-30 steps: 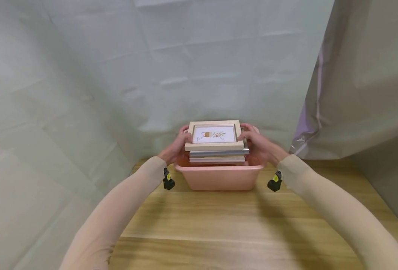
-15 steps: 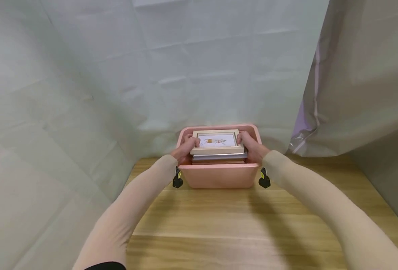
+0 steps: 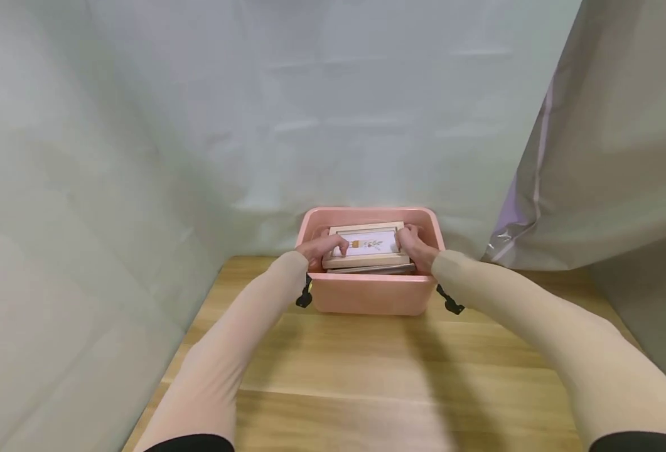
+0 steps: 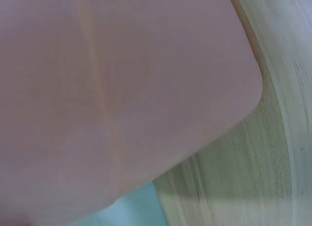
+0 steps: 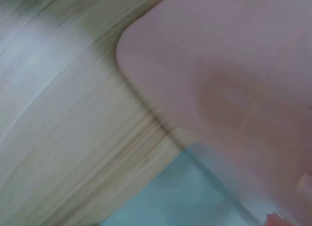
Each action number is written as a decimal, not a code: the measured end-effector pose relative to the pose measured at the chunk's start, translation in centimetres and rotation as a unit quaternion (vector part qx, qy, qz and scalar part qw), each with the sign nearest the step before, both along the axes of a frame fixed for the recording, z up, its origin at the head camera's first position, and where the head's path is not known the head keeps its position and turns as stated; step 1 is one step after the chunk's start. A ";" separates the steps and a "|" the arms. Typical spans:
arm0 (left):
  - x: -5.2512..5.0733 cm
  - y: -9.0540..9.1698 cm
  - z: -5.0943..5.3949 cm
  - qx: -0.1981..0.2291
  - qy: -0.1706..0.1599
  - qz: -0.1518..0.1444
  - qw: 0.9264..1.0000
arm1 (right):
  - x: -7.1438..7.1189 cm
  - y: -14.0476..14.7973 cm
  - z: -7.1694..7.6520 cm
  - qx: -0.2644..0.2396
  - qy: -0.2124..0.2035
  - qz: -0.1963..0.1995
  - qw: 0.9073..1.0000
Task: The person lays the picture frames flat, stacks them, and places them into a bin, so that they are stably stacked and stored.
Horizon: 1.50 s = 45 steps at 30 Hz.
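Observation:
A stack of picture frames sits inside a pink plastic basin (image 3: 375,296) in the head view. The top picture frame (image 3: 366,259) has a pale wooden border and a small plant drawing, and it lies slightly tilted. Beneath it a silvery frame edge (image 3: 389,270) shows; anything lower is hidden by the basin's front wall. My left hand (image 3: 326,246) holds the stack's left side, thumb over the top frame. My right hand (image 3: 416,246) grips the right side. Fingers below the frames are out of sight. Both wrist views mostly show the basin's outer wall (image 4: 170,80).
The basin stands at the back of a wooden table (image 3: 361,364), close against a pale hanging sheet (image 3: 366,125). A grey-brown sheet (image 3: 621,144) hangs at the right. The table's left edge runs beside my left forearm.
Both hands have lowered the stack of picture frames deeper into the basin. The top frame now lies somewhat askew, and the lower frames have dropped largely behind the front wall.

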State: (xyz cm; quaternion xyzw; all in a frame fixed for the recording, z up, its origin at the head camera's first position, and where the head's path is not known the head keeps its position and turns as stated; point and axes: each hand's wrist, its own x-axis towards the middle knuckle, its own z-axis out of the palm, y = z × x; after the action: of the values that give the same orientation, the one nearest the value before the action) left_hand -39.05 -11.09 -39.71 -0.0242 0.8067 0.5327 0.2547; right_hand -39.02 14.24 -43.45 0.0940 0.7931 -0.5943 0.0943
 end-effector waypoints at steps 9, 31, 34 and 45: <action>0.3 1.2 0.3 -0.048 -0.020 -0.059 0.997 | 2.6 0.8 2.3 -0.012 -0.090 0.054 0.994; 1.8 1.3 0.9 -0.020 -0.030 -0.067 0.997 | 4.7 0.4 4.4 0.037 -0.097 0.070 0.992; 2.9 1.1 1.4 -0.024 0.021 -0.088 0.996 | 5.7 0.8 5.1 -0.009 -0.086 0.072 0.994; 8.8 -1.9 3.2 -0.074 0.309 -0.153 0.936 | 12.1 2.9 8.1 -0.059 0.043 0.103 0.992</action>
State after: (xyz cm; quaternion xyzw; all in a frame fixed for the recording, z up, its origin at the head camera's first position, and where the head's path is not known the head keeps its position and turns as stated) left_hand -30.21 -13.01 -36.49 0.2462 0.8768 0.4073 0.0684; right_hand -26.89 17.17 -35.37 -0.0197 0.7654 -0.6308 0.1264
